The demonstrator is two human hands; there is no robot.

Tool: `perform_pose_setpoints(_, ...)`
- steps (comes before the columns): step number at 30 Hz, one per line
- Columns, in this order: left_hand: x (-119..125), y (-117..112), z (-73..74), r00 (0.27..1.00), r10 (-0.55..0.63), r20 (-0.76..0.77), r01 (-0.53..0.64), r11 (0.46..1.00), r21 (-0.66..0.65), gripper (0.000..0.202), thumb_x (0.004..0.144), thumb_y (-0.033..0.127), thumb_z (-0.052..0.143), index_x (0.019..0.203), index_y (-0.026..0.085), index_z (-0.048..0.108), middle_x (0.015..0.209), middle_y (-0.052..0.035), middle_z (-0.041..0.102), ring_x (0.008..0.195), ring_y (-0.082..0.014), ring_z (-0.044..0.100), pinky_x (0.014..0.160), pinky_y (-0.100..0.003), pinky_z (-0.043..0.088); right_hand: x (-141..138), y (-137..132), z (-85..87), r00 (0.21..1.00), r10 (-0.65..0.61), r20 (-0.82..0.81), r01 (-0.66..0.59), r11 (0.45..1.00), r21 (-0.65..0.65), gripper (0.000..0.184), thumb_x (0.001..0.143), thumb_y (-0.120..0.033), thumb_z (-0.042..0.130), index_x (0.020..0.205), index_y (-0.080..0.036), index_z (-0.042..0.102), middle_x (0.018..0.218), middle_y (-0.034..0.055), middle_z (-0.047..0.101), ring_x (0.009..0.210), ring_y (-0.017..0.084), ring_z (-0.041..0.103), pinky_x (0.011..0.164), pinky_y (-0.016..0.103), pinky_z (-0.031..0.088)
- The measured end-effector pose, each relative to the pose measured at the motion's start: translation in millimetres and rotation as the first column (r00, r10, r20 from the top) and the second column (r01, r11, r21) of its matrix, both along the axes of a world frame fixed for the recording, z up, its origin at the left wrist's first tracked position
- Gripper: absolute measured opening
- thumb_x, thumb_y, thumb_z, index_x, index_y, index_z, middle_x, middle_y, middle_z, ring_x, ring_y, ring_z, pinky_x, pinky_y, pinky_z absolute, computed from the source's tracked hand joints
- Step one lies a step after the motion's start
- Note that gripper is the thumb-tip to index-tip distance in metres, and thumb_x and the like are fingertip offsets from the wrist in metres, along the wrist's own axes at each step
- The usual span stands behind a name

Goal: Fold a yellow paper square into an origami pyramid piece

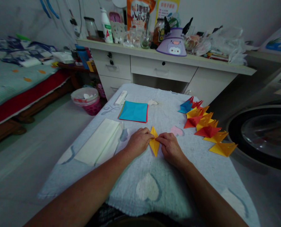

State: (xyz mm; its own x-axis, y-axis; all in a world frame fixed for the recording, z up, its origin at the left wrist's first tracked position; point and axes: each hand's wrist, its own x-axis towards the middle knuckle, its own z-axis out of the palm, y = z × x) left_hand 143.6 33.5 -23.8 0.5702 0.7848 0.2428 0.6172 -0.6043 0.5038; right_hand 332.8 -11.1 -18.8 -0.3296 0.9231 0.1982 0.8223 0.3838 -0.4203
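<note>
A yellow sheet of origami paper [155, 148], folded into a narrow diamond, lies on the cloth-covered table in front of me. My left hand [140, 141] is closed on its left side, fingertips near the middle. From the other side my right hand [170, 145] pinches its right edge, fingers curled. Beyond my left hand rests a stack of square paper [134, 111], blue on top with red and yellow edges showing. Folded paper cranes [208, 130] in yellow, red and blue stand in overlapping rows on the right.
A folded pale cloth or paper [99, 142] lies at the left of the table [147, 189], with a small white box [121, 98] behind it. A white desk [164, 67] stands beyond, a pink bin [90, 104] left, a washing machine [268, 126] right.
</note>
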Motion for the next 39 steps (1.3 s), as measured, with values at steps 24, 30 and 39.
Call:
perform_pose_setpoints(24, -7, -4, 2.1, 0.995, -0.082, -0.048, 0.084, 0.995, 0.046, 0.04, 0.079, 0.005, 0.052, 0.112, 0.021, 0.068, 0.105, -0.0069, 0.06, 0.101, -0.0211, 0.053, 0.093, -0.036, 0.047, 19, 3, 2.1, 0.999, -0.017, 0.047, 0.015, 0.999, 0.044, 0.032, 0.081, -0.01, 0.051, 0.102, -0.019, 0.073, 0.106, 0.008, 0.068, 0.097, 0.024, 0.053, 0.088, 0.039, 0.038)
perform_pose_setpoints(30, -8, -2, -0.5, 0.997, -0.074, -0.002, 0.074, 0.997, 0.034, 0.042, 0.075, 0.005, 0.052, 0.112, 0.019, 0.067, 0.107, -0.0068, 0.06, 0.101, -0.022, 0.054, 0.094, -0.037, 0.047, 6, 4, -2.8, 0.986, -0.165, 0.015, 0.164, 0.986, 0.044, 0.016, 0.088, -0.025, 0.055, 0.096, -0.018, 0.068, 0.101, 0.0103, 0.062, 0.095, 0.025, 0.051, 0.084, 0.039, 0.037)
perform_pose_setpoints(39, -8, 1, -3.3, 0.995, -0.087, 0.044, 0.087, 0.996, 0.005, 0.039, 0.075, 0.004, 0.051, 0.108, 0.018, 0.066, 0.107, -0.0064, 0.061, 0.104, -0.0208, 0.056, 0.095, -0.035, 0.047, 0, 5, -1.6, 0.973, -0.228, -0.025, 0.227, 0.973, -0.041, 0.012, 0.084, -0.022, 0.055, 0.091, -0.019, 0.065, 0.098, 0.0087, 0.062, 0.095, 0.025, 0.051, 0.084, 0.039, 0.035)
